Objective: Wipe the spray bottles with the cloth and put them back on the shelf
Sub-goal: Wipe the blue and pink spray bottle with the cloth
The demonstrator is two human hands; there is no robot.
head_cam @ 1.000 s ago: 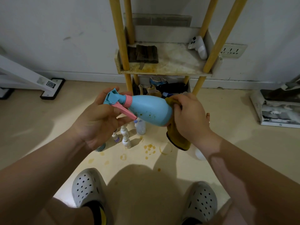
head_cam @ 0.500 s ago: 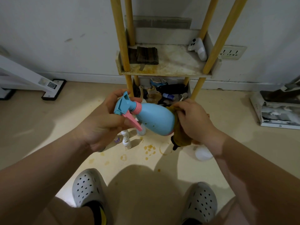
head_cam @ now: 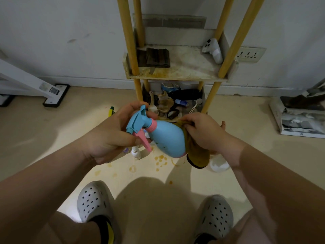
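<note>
A: While the shelf point(head_cam: 175, 74) stands straight ahead, where does the spray bottle point(head_cam: 168, 138) lie?
B: In mid-air in front of it, between both hands. Its long axis runs left to right, nozzle left, base right and tipped down.
A: And the cloth point(head_cam: 197, 154)?
B: Bunched against the base (its tail hangs loose), pinched by the right grip point(head_cam: 205, 132), wrist bent inward.
A: The left grip point(head_cam: 112, 136)?
B: Curled round neck and trigger. It alone holds the bottle, so I judge it the one to lift it shelfward.
</note>
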